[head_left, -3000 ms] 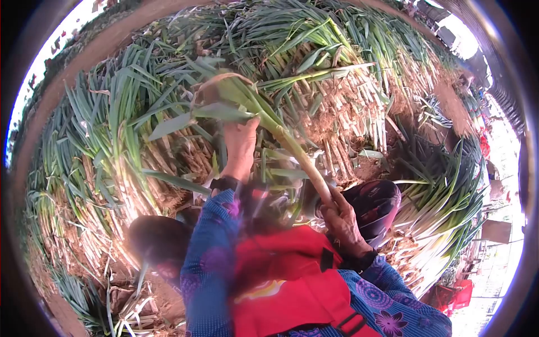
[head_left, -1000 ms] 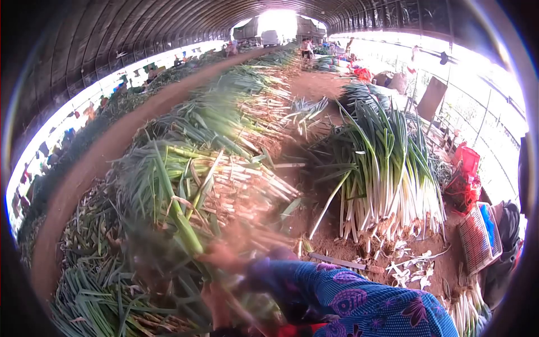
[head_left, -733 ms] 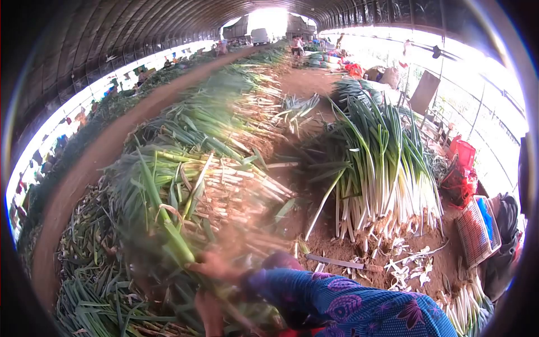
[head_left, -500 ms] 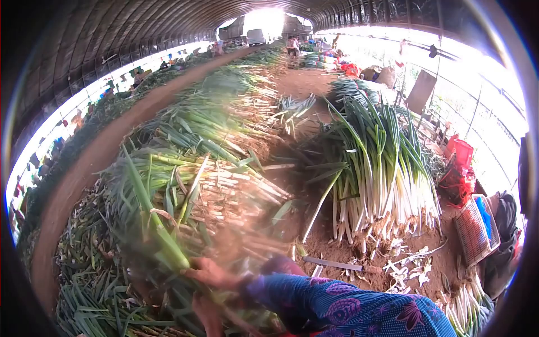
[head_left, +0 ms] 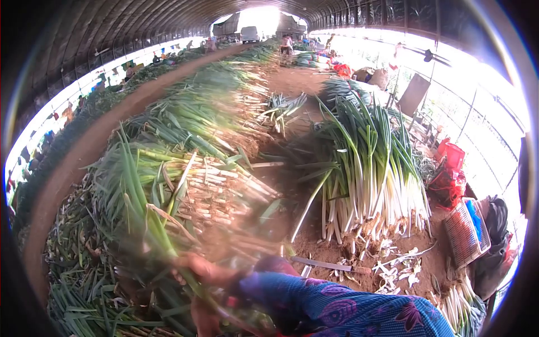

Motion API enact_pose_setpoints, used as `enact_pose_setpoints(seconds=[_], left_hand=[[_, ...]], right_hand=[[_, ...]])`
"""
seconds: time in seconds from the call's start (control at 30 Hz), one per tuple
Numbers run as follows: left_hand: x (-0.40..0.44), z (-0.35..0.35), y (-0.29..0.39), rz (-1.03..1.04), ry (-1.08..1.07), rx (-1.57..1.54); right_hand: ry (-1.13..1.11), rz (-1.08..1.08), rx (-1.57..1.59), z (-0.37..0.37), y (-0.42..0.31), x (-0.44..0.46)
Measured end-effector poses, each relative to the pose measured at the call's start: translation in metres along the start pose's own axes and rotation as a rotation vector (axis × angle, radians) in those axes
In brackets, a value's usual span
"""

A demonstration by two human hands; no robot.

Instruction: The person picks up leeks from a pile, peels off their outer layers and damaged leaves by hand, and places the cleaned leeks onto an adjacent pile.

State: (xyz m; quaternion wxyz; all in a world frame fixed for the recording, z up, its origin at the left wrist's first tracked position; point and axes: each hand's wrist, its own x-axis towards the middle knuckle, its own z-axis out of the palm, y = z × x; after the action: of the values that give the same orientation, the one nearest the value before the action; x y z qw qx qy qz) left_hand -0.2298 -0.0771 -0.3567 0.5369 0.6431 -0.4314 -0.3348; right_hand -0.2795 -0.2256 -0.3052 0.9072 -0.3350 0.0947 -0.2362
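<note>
Low in the frame, left of centre, the person's left hand [head_left: 203, 317] is a blur among the green; whether its fingers are closed or loose, I cannot tell. Just above it, the right hand [head_left: 203, 271], reaching in from a patterned blue sleeve [head_left: 348, 303], has its fingers wrapped round a leek [head_left: 159, 235]. That leek slants, leaves stretching from the fingers to the upper left, stalk heading down toward the lower right, close by the left hand. Beyond the sleeve, a knife [head_left: 325, 264] lies on soil. Past it are pale-stemmed leeks [head_left: 370, 174] and, top centre, a van [head_left: 249, 34].
</note>
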Motion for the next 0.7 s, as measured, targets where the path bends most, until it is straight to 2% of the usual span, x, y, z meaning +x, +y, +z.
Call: enact_pose_setpoints(seconds=[0.03,0.07,0.13,0.17,0.2,0.23,0.27,0.3,0.37,0.47,0.5,0.57,0.63,0.7], left_hand=[[-0.005,0.000,0.013,0.188,-0.053,0.461],[0.005,0.004,-0.005,0.083,-0.055,0.122],[-0.001,-0.006,-0.016,-0.026,-0.056,0.136],[-0.005,-0.011,-0.021,-0.080,-0.056,0.144],[-0.006,-0.016,-0.035,-0.202,-0.058,-0.098],[-0.006,-0.017,-0.048,-0.426,0.000,-0.663],[-0.012,-0.022,-0.057,-0.591,0.103,-1.033],[-0.012,-0.024,-0.052,-0.676,0.173,-1.184],[-0.029,-0.040,-0.034,-0.755,0.252,-0.872],[-0.058,-0.050,-0.074,-0.592,0.401,-0.193],[-0.075,-0.052,-0.084,-0.273,0.374,0.294],[-0.118,-0.063,-0.103,-0.320,0.150,0.771],[-0.168,-0.076,-0.132,-0.375,-0.026,0.929],[-0.194,-0.093,-0.133,-0.643,-0.316,0.990]], right_hand=[[-0.131,-0.142,-0.027,0.003,-0.002,-0.006],[-0.083,-0.110,-0.019,0.001,-0.006,-0.006],[0.016,-0.048,0.002,-0.001,-0.008,-0.006],[0.008,-0.115,-0.132,0.006,-0.021,-0.016],[0.028,0.000,0.101,-0.023,-0.003,0.006],[0.048,0.006,0.124,-0.014,-0.016,0.005],[-0.170,-0.004,0.204,-0.027,-0.014,0.015],[-0.037,0.008,0.327,-0.024,-0.019,0.012],[-0.080,-0.045,0.211,-0.028,-0.026,0.017],[-0.070,-0.137,0.160,-0.032,-0.038,0.015],[-0.076,-0.160,0.159,-0.039,-0.044,0.016],[-0.037,-0.178,0.161,-0.062,-0.060,0.019],[0.065,-0.291,0.107,-0.065,-0.072,0.013],[0.126,-0.313,0.044,-0.071,-0.077,0.010]])
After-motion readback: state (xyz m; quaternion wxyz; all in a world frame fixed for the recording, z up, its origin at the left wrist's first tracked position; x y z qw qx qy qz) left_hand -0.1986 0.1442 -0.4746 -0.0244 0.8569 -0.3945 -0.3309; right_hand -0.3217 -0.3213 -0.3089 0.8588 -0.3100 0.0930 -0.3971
